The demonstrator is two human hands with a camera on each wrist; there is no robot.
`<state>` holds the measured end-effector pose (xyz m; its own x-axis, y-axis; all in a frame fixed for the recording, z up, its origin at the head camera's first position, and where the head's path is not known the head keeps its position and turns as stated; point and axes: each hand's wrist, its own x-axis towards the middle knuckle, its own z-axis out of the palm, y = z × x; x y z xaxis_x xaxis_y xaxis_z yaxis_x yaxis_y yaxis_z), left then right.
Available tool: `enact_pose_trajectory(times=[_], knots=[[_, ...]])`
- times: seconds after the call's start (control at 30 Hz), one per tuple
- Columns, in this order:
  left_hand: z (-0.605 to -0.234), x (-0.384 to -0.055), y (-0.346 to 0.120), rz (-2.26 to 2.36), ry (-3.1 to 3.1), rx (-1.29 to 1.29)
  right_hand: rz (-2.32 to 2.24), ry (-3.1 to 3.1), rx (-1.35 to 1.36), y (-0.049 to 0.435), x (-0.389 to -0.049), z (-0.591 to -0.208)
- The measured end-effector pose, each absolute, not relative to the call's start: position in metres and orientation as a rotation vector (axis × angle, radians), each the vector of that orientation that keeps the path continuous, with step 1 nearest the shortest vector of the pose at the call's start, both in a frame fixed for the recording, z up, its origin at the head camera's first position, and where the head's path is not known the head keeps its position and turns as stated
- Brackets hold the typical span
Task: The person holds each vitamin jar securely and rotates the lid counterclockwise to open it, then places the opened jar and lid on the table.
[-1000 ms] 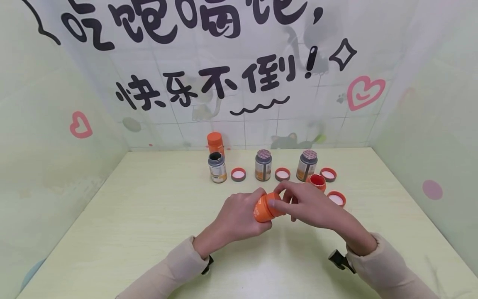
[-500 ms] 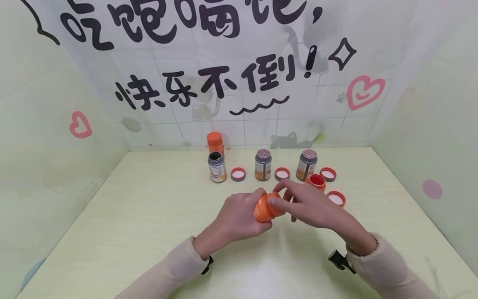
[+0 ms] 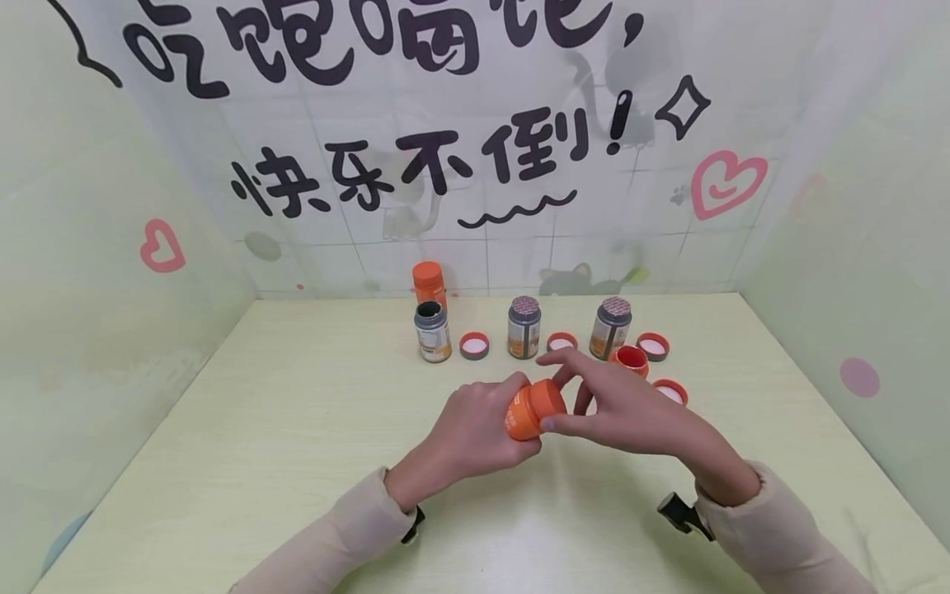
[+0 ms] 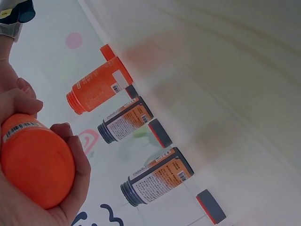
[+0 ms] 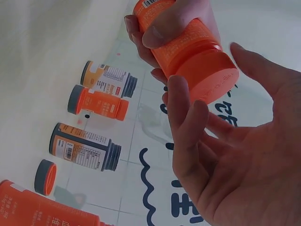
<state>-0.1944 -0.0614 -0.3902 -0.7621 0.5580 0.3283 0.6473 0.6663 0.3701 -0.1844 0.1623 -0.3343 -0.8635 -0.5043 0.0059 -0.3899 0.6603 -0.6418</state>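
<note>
My left hand (image 3: pixel 475 429) grips an orange bottle (image 3: pixel 522 418) by its body, tilted above the table with its orange cap (image 3: pixel 547 399) toward the right. In the left wrist view, the fingers curl round the bottle, whose flat base (image 4: pixel 37 162) faces the camera. My right hand (image 3: pixel 631 404) is beside the cap, its index finger and thumb spread around it. The right wrist view shows the bent fingers right at the cap's edge (image 5: pixel 207 80) and the thumb (image 5: pixel 251 66) apart from it. The cap sits on the bottle's neck.
Behind my hands stand an uncapped grey bottle (image 3: pixel 434 337), an orange capped bottle (image 3: pixel 428 279), and two grey bottles (image 3: pixel 524 334) with foil seals. An open orange bottle (image 3: pixel 632 360) stands behind my right hand. Several upturned caps (image 3: pixel 473 346) lie beside the bottles.
My right hand's fingers have loosened and spread from the cap, and the hand has shifted slightly right. The left hand still grips the bottle in the same place.
</note>
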Motion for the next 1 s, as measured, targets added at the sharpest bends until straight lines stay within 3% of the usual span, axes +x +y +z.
enact_pose_trajectory(times=[0.17, 0.4, 0.8, 1.0], knots=[[-0.39, -0.194, -0.061, -0.677, -2.686, -0.991, -1.043, 2.679, -0.553, 0.157, -0.185, -0.336], [-0.391, -0.194, -0.061, -0.6, -2.679, -0.999, -1.08, 2.662, -0.553, 0.154, -0.187, -0.343], [-0.392, -0.196, -0.061, -0.674, -2.73, -0.972, -1.044, 2.7, -0.921, 0.163, -0.187, -0.338], [-0.393, -0.196, -0.061, -0.717, -2.747, -0.956, -0.994, 2.738, -0.963, 0.165, -0.187, -0.336]])
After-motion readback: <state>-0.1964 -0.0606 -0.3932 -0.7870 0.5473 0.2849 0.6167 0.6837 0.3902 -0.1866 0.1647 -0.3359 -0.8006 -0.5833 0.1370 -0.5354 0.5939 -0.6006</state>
